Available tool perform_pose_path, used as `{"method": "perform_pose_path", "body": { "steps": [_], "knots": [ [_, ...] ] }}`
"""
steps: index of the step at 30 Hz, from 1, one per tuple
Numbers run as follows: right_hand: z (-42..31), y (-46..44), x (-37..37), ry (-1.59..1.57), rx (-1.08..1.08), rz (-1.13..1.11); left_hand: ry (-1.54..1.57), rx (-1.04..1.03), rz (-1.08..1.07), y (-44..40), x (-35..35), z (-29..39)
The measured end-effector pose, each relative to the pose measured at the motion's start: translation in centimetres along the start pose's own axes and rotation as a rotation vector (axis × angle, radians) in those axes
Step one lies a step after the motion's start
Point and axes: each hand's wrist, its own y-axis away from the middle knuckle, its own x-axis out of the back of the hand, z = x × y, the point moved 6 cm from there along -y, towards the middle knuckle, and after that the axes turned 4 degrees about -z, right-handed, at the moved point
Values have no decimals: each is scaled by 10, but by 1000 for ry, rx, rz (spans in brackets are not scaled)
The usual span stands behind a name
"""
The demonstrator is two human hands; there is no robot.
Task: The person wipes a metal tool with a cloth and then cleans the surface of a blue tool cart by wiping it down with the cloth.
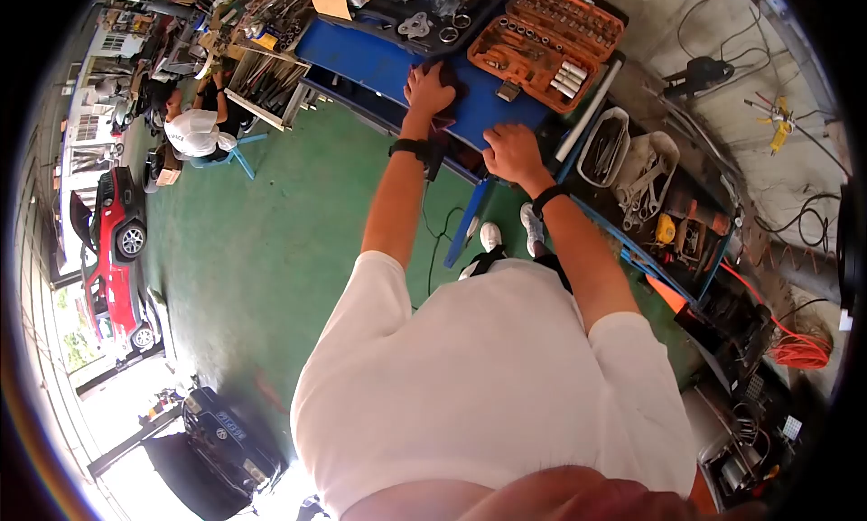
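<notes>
My left hand (429, 89) is on the blue workbench top (348, 59), its fingers bent over a dark red cloth (449, 115) that lies bunched beneath and beside it. Close to the bench's front edge, my right hand (515, 153) has its fingers curled in; the hand itself hides whatever may be inside. Beyond both hands lies an open orange socket set case (492, 59) with sockets in its slots. A small metal piece (508, 91) rests on the bench by the case's near corner.
To the right, a white tub (602, 146) and a container of wrenches (643, 182) stand on a tool cart. A dark tool tray (433, 20) sits at the back. Another person (194, 131) sits at far left, with a red car (113, 250) nearby. Cables lie on the green floor.
</notes>
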Motion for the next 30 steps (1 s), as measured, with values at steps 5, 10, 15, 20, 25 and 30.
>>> {"method": "perform_pose_path", "body": {
  "steps": [5,10,15,20,25,30],
  "knots": [
    [-1,-2,2,1,23,-12,-9,64,-62,6,4,5],
    [-2,-5,9,-33,8,-2,-66,-81,-82,-5,15,-24],
    [2,-1,2,-23,-14,12,-40,-75,62,1,56,-83],
    [1,2,-1,-51,-63,-72,-75,-157,85,11,43,-50],
    [2,-2,5,-48,-25,-59,-63,-156,74,21,21,-12],
    [4,-1,-1,-54,-28,-62,-131,-364,46,78,14,12]
  ]
}}
